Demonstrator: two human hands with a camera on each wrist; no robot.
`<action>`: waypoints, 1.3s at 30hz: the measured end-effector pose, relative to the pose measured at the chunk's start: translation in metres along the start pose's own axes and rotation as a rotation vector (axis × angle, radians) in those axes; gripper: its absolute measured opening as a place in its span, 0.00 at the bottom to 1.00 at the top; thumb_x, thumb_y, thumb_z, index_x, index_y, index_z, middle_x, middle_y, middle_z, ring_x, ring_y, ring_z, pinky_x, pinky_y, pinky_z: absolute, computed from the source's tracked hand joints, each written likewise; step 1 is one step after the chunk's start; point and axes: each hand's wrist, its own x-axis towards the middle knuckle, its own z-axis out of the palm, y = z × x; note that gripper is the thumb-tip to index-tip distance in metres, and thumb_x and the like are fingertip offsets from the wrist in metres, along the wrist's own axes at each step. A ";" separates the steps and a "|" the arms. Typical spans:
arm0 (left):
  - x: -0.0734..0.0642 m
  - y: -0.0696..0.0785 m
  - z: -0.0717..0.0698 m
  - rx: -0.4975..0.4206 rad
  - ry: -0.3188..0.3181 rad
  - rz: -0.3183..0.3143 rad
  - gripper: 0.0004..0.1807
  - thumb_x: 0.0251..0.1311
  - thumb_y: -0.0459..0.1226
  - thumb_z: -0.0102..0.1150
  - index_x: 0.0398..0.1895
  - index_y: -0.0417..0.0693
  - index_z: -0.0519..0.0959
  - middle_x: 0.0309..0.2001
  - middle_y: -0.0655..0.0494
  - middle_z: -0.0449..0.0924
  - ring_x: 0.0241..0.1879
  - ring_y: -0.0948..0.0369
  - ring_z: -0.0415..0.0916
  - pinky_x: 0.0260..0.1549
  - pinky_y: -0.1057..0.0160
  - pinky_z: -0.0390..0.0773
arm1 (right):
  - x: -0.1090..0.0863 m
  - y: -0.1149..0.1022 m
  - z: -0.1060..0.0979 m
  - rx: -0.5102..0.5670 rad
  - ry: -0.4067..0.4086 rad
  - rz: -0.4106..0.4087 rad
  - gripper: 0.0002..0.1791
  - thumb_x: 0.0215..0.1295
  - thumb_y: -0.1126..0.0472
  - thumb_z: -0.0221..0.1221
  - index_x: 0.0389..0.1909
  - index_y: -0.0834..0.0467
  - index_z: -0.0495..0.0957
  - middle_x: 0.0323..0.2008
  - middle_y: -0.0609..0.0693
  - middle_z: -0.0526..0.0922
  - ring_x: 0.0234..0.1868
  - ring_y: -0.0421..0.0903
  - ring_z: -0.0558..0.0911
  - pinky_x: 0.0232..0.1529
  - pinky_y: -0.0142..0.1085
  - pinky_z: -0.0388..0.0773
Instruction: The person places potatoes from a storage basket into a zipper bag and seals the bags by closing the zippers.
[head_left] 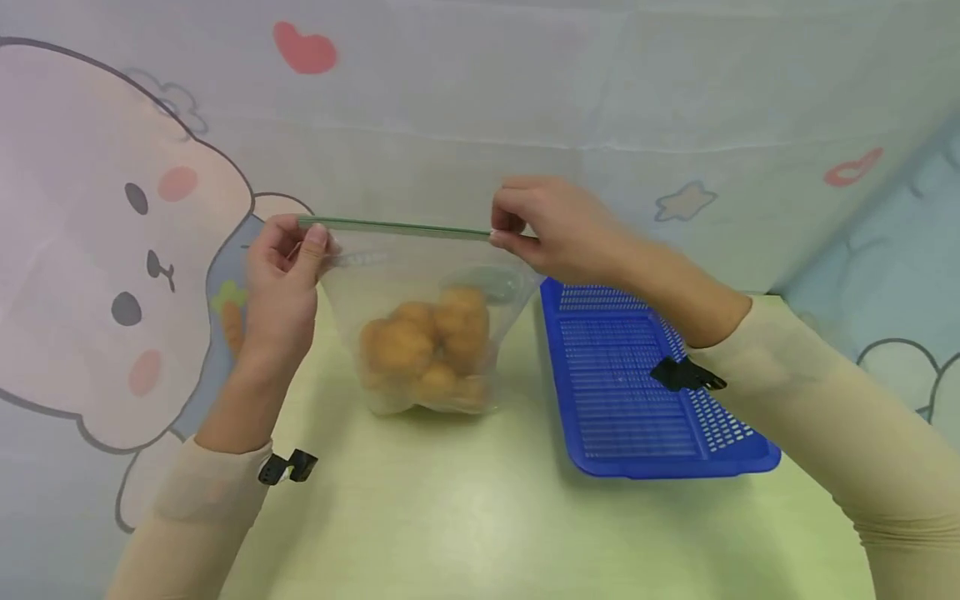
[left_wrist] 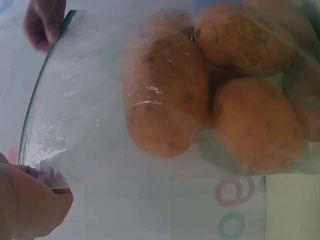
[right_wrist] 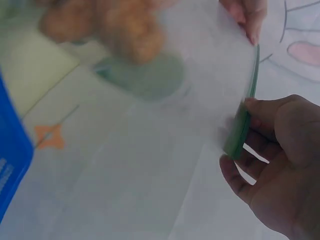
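A clear zip bag (head_left: 420, 267) with a green zip strip hangs upright between my hands over the table. Several orange-brown potatoes (head_left: 401, 346) are bunched in its lower part, and the left wrist view shows dark spots on their skin through the plastic (left_wrist: 167, 95). My left hand (head_left: 288, 267) pinches the bag's top left corner, thumb toward me. At the other end of the strip, my right hand (head_left: 558, 229) pinches the green edge (right_wrist: 240, 127) between thumb and fingers. The strip runs nearly straight from one hand to the other.
A blue plastic basket (head_left: 622, 392) with slotted sides and floor stands on the pale table (head_left: 450, 508) at the right, partly under my right forearm. Behind the table hangs a printed cloth (head_left: 465, 92) with a cartoon bear, hearts and stars.
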 end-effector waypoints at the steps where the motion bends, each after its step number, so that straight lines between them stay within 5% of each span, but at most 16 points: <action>1: 0.001 0.000 -0.004 -0.018 0.025 -0.004 0.04 0.74 0.32 0.62 0.39 0.43 0.76 0.38 0.49 0.78 0.39 0.57 0.79 0.49 0.64 0.83 | -0.006 0.005 -0.001 0.006 0.000 0.011 0.07 0.76 0.61 0.64 0.37 0.59 0.79 0.37 0.51 0.81 0.42 0.49 0.82 0.46 0.44 0.79; 9: 0.000 0.003 -0.010 -0.036 0.065 -0.011 0.06 0.71 0.31 0.64 0.38 0.42 0.76 0.37 0.48 0.79 0.37 0.57 0.80 0.46 0.64 0.84 | -0.040 0.030 -0.004 0.046 0.040 0.028 0.05 0.76 0.63 0.64 0.37 0.58 0.81 0.35 0.49 0.82 0.39 0.46 0.81 0.42 0.43 0.79; 12: 0.000 0.004 -0.011 -0.056 0.059 -0.018 0.05 0.71 0.31 0.64 0.38 0.41 0.77 0.38 0.48 0.79 0.38 0.57 0.80 0.47 0.64 0.84 | -0.045 0.034 0.003 0.162 0.078 0.076 0.04 0.75 0.63 0.65 0.42 0.59 0.81 0.38 0.50 0.83 0.42 0.46 0.83 0.43 0.42 0.82; 18: 0.003 -0.001 -0.018 -0.199 0.067 -0.019 0.04 0.71 0.28 0.64 0.39 0.38 0.77 0.37 0.48 0.80 0.38 0.57 0.80 0.45 0.64 0.85 | -0.052 0.043 0.053 0.653 -0.023 0.265 0.42 0.67 0.55 0.73 0.78 0.53 0.65 0.69 0.51 0.74 0.69 0.50 0.75 0.66 0.50 0.78; 21: 0.003 -0.006 -0.020 -0.281 0.027 0.009 0.02 0.71 0.25 0.62 0.41 0.37 0.78 0.37 0.47 0.80 0.40 0.56 0.81 0.47 0.64 0.84 | -0.056 0.043 0.088 0.744 -0.111 0.293 0.50 0.64 0.53 0.75 0.82 0.48 0.58 0.74 0.48 0.68 0.74 0.50 0.70 0.73 0.54 0.71; 24: 0.001 -0.015 -0.026 -0.288 -0.050 0.021 0.08 0.71 0.28 0.63 0.50 0.37 0.78 0.39 0.50 0.78 0.43 0.58 0.78 0.50 0.65 0.80 | -0.058 0.035 0.121 0.782 -0.117 0.311 0.51 0.61 0.52 0.78 0.81 0.50 0.60 0.74 0.49 0.69 0.75 0.51 0.69 0.74 0.56 0.69; 27: -0.004 -0.034 -0.040 -0.185 -0.170 -0.013 0.23 0.70 0.38 0.70 0.64 0.43 0.75 0.49 0.54 0.78 0.51 0.59 0.75 0.56 0.65 0.75 | -0.060 0.027 0.144 0.814 -0.083 0.351 0.47 0.60 0.53 0.78 0.77 0.51 0.65 0.71 0.48 0.72 0.73 0.49 0.71 0.72 0.55 0.72; 33: -0.033 -0.083 -0.087 0.174 -0.574 -0.200 0.46 0.67 0.57 0.70 0.81 0.52 0.61 0.74 0.53 0.69 0.70 0.59 0.68 0.62 0.67 0.74 | -0.063 0.016 0.165 0.890 -0.027 0.402 0.39 0.65 0.58 0.75 0.73 0.54 0.68 0.64 0.51 0.78 0.65 0.52 0.78 0.66 0.54 0.79; 36: -0.046 -0.099 -0.103 0.269 -0.729 -0.284 0.47 0.70 0.52 0.69 0.85 0.52 0.55 0.79 0.49 0.61 0.74 0.58 0.61 0.61 0.69 0.71 | -0.064 0.013 0.170 0.845 -0.010 0.431 0.34 0.70 0.53 0.72 0.71 0.53 0.68 0.61 0.50 0.81 0.64 0.52 0.81 0.64 0.49 0.81; 39: -0.054 -0.106 -0.107 0.379 -0.779 -0.319 0.48 0.68 0.44 0.72 0.85 0.51 0.54 0.80 0.48 0.58 0.74 0.56 0.59 0.64 0.70 0.68 | -0.064 0.012 0.173 0.771 0.013 0.449 0.33 0.73 0.49 0.69 0.71 0.53 0.67 0.59 0.49 0.83 0.64 0.52 0.81 0.64 0.49 0.80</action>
